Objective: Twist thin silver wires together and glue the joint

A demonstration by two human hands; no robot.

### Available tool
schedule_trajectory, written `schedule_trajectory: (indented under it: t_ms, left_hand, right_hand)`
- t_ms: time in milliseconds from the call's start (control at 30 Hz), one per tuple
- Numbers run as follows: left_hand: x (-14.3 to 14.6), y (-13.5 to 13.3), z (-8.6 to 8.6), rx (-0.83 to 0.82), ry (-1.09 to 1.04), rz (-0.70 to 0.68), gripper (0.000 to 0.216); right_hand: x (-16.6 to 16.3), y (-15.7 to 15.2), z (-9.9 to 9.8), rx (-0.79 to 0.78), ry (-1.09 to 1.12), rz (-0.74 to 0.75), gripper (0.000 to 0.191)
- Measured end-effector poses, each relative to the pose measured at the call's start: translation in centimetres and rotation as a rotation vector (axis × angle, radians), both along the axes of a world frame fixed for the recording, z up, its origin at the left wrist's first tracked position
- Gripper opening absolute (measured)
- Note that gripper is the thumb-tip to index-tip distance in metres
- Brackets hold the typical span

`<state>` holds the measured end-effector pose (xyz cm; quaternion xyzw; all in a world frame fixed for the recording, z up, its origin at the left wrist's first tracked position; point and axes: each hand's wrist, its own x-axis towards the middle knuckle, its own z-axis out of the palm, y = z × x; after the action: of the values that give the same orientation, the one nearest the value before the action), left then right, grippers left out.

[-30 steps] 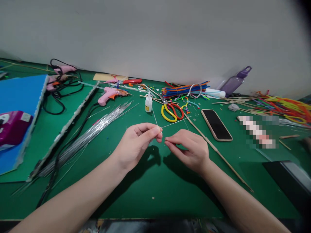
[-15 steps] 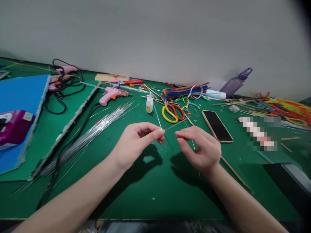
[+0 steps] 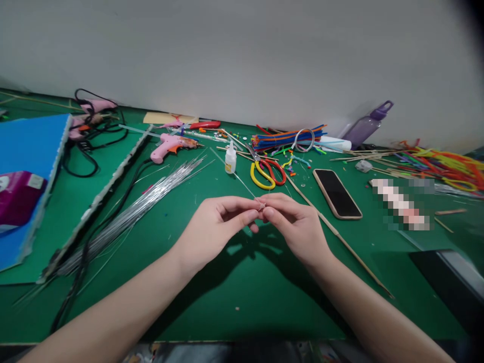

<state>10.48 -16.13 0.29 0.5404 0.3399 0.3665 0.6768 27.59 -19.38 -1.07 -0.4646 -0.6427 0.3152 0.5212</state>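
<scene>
Above the green table, my left hand (image 3: 223,222) pinches a thin silvery wire (image 3: 245,187) between thumb and forefinger. My right hand (image 3: 297,222) meets it there, its thumb and fingers closed on the same wire. A tiny pale bit (image 3: 261,205) shows where the fingertips come together; whether it is a knot or a joint I cannot tell. From there the wire slants up and left past a small white glue bottle (image 3: 230,160). Just beyond the hands lie scissors (image 3: 262,174) with yellow and red handles.
Left lie a bundle of wires (image 3: 151,199), a pink glue gun (image 3: 170,145) and a blue board (image 3: 34,136). Right are a phone (image 3: 336,194), a long wooden stick (image 3: 351,247) and a dark box-like object (image 3: 446,282). Pipe cleaners (image 3: 287,138) and a purple bottle (image 3: 365,128) stand behind.
My right hand has moved left, and its fingers now touch my left fingertips, closing on the wire. The wire's visible end now slants further to the left.
</scene>
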Motion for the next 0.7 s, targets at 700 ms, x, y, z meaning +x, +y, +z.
schedule_trajectory:
  t_ms: [700]
  left_hand:
    - [-0.19, 0.20, 0.28, 0.102, 0.157, -0.030, 0.009]
  right_hand:
    - [0.21, 0.10, -0.21, -0.474, 0.497, 0.075, 0.009]
